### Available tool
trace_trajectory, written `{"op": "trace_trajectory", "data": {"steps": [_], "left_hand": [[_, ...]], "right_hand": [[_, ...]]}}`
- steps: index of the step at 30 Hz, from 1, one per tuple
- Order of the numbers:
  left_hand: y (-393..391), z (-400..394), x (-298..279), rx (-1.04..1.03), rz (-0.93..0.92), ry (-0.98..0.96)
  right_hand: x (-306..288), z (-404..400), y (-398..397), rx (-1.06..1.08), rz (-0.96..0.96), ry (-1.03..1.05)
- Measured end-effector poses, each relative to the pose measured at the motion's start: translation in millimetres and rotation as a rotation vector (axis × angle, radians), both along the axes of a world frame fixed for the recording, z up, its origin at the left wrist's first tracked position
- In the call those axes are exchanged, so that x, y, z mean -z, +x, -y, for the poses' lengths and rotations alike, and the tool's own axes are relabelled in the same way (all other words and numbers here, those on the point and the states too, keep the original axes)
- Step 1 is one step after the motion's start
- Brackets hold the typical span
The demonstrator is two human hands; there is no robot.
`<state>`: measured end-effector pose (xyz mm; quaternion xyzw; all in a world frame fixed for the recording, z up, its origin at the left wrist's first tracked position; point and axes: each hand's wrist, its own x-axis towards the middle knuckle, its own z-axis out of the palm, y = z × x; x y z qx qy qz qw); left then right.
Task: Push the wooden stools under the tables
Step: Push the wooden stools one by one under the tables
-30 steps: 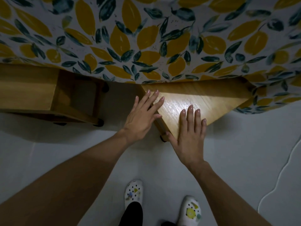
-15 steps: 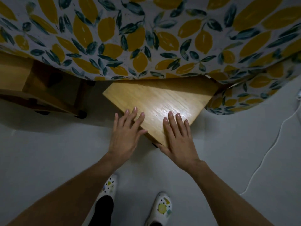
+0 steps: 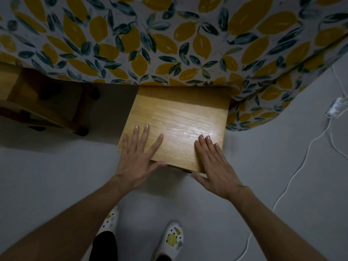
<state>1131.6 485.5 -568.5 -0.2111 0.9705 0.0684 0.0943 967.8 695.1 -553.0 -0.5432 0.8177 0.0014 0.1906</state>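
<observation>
A wooden stool [image 3: 178, 117] stands on the floor with its far edge tucked under the table, which is covered by a lemon-print cloth [image 3: 169, 40]. My left hand [image 3: 138, 155] lies flat with spread fingers on the seat's near left part, thumb along the near edge. On the seat's near right corner rests my right hand [image 3: 214, 162], flat with straight fingers. A second wooden stool [image 3: 37, 102] stands at the left, partly under the cloth, its legs showing.
The cloth's corner [image 3: 259, 110] hangs down right of the stool. A white cable with a small plug [image 3: 337, 108] trails over the grey floor at the right. My two patterned shoes [image 3: 171, 240] stand on the floor below the hands.
The stool has turned from a slanted position to nearly square with the table edge. Both hands have spread apart toward the seat's near corners.
</observation>
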Motion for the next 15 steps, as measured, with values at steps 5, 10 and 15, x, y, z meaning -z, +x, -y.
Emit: {"op": "trace_trajectory", "data": {"steps": [5,10,15], "left_hand": [[-6,0,2,-0.021,0.024,-0.002],[-37,-6,-1,-0.074,-0.014,0.033],[-86,16,-14,-0.082,0.008,0.043]], "right_hand": [[10,4,2,0.051,-0.051,-0.015],[5,8,-43,-0.027,-0.096,0.032],[-3,31,-97,-0.059,-0.132,0.052]]}}
